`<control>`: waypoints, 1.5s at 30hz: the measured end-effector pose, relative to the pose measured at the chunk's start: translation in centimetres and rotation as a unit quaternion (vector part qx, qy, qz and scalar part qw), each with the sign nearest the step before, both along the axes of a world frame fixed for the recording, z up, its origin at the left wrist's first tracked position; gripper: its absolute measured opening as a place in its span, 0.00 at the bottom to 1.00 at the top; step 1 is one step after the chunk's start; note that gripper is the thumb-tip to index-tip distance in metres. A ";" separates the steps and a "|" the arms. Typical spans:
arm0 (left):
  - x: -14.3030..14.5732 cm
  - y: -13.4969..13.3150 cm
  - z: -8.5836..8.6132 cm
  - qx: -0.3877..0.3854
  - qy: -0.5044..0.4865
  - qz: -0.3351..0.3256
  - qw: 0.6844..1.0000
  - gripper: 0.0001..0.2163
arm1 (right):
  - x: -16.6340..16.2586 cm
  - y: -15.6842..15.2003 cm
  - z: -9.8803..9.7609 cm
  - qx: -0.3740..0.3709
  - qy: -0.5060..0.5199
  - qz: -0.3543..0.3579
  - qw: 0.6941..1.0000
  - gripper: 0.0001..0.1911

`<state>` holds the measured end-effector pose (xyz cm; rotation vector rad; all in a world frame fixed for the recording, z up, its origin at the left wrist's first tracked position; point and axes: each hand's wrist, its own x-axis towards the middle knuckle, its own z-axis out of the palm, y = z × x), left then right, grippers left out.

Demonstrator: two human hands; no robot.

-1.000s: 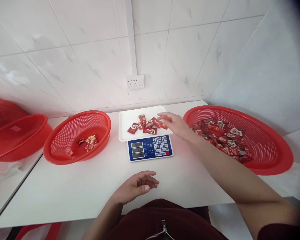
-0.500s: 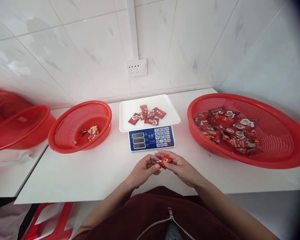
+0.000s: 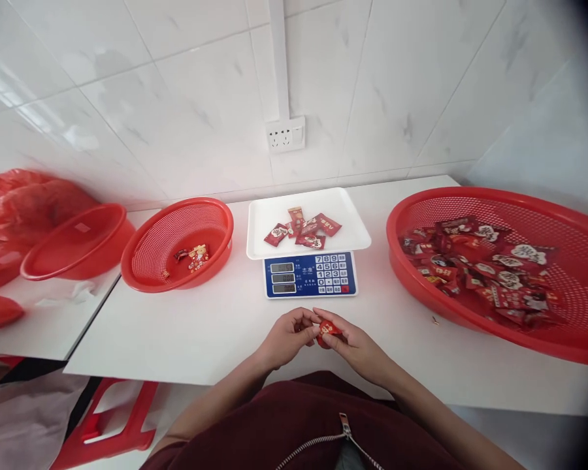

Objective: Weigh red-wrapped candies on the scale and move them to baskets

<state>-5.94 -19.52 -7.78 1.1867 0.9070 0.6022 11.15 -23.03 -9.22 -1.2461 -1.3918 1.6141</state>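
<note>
Between my two hands, close to my body, is a small red candy packet [image 3: 327, 328] with gold print. My right hand [image 3: 355, 346] pinches it from the right side. My left hand [image 3: 290, 336] has its fingers curled on the packet's left edge. Just beyond them stands a digital scale [image 3: 310, 275] with a blue keypad and three displays. On its white tray [image 3: 269, 243] lie several red wrapped candies [image 3: 310, 228]. To the right, a large red basket [image 3: 421, 294] holds a heap of similar wrapped candies [image 3: 490, 264].
A smaller red basket [image 3: 176, 287] left of the scale contains a few packets [image 3: 198, 257]. Farther left are another red basket [image 3: 78, 241] and red plastic bags [image 3: 39, 202]. A tiny scrap [image 3: 436, 320] lies by the large basket. A red stool [image 3: 112, 424] stands below the table edge.
The view has shifted, so the table's contents appear farther right, and more of the left side shows. The candy packet has turned slightly in my fingers; both hands stay on it.
</note>
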 end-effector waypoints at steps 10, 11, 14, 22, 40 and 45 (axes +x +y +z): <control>0.8 0.4 -0.1 -0.031 -0.019 -0.026 0.999 0.17 | 0.8 0.5 -0.6 0.043 -0.036 -0.050 0.997 0.28; 0.9 0.4 -0.2 -0.034 -0.021 -0.026 0.999 0.17 | 0.9 0.4 -0.6 0.045 -0.036 -0.053 0.997 0.28; 0.9 0.5 -0.5 -0.032 -0.028 -0.022 0.999 0.16 | 0.9 0.3 -1.0 0.040 -0.022 -0.055 0.997 0.28; 0.4 0.8 -0.9 -0.008 -0.003 -0.022 1.000 0.15 | 0.7 0.5 -1.1 -0.013 0.020 -0.074 0.997 0.31; 0.4 1.1 -0.7 0.000 0.023 -0.032 0.999 0.15 | 1.1 0.9 -1.7 -0.062 0.114 -0.053 0.990 0.14; 0.4 0.9 -0.3 0.018 0.037 -0.038 0.998 0.11 | 0.9 1.0 -1.7 -0.053 0.117 -0.069 0.989 0.13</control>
